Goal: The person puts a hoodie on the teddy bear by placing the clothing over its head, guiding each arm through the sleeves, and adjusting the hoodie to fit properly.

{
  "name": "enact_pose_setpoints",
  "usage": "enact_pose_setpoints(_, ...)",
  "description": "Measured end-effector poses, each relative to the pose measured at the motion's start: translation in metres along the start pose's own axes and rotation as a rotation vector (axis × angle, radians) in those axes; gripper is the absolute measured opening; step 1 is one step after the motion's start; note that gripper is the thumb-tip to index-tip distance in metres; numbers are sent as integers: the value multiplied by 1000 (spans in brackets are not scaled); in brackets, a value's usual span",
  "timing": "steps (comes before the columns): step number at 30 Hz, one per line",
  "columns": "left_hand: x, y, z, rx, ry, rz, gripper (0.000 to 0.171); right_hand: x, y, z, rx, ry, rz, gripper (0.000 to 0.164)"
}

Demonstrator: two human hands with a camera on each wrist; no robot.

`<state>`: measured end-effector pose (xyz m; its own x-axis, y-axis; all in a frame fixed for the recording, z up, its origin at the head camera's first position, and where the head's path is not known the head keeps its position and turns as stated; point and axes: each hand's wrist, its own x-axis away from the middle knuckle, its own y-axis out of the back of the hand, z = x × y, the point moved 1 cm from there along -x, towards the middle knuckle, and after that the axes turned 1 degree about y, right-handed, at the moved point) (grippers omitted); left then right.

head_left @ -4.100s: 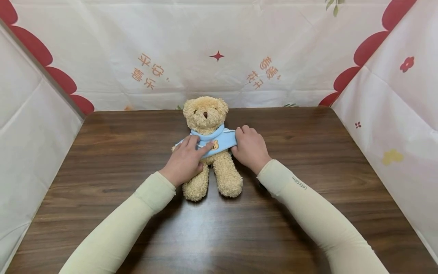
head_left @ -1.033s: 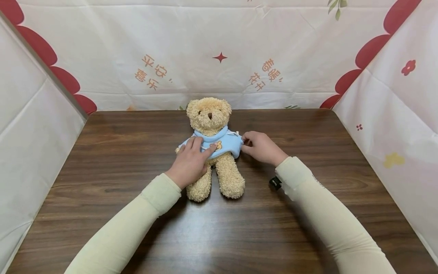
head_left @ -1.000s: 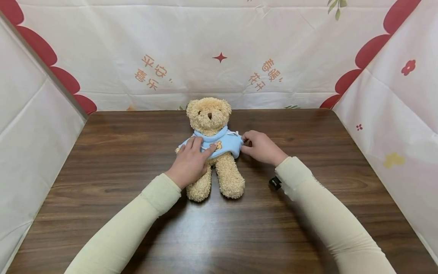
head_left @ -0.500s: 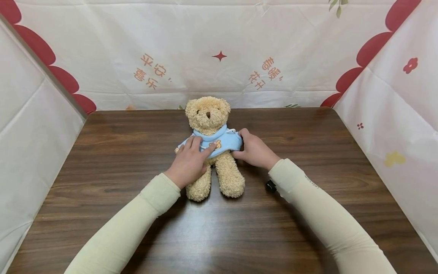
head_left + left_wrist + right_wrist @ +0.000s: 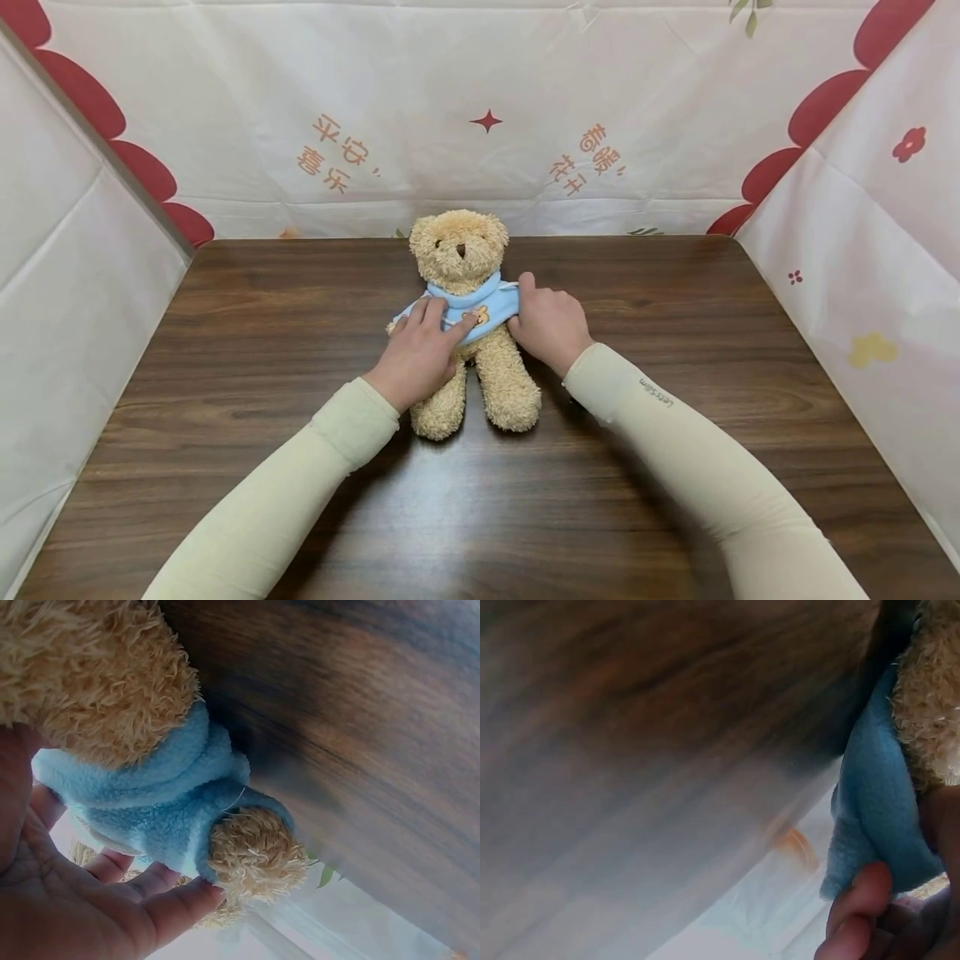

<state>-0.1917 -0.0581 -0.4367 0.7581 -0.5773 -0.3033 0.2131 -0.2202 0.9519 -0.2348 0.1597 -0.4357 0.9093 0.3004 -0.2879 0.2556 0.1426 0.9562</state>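
A tan plush teddy bear (image 5: 459,250) lies face up on the wooden table, legs toward the person. It wears a light blue hoodie (image 5: 491,333) with a small bear-face patch and a white drawstring. My left hand (image 5: 414,354) lies across the chest, fingers spread, pressing the hoodie. In the left wrist view, a furry paw (image 5: 259,855) pokes out of the sleeve beside those fingertips. My right hand (image 5: 553,327) grips the other sleeve (image 5: 877,802) with curled fingers and draws it outward. That sleeve's end is hidden in the hand.
The brown wood-grain table (image 5: 660,283) runs back to a white printed cloth (image 5: 420,100) with red scalloped trim. More cloth panels, one with flowers (image 5: 909,144), stand along the left and right sides.
The right hand pinched the sleeve's edge from the right a second ago; it has since moved inward and closed round the sleeve, stretching it flatter. The left hand stays on the chest.
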Motion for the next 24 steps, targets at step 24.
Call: enact_pose_setpoints(24,-2,5,-2,-28,11,33,62,-20,1,2,77,-113,139,9)
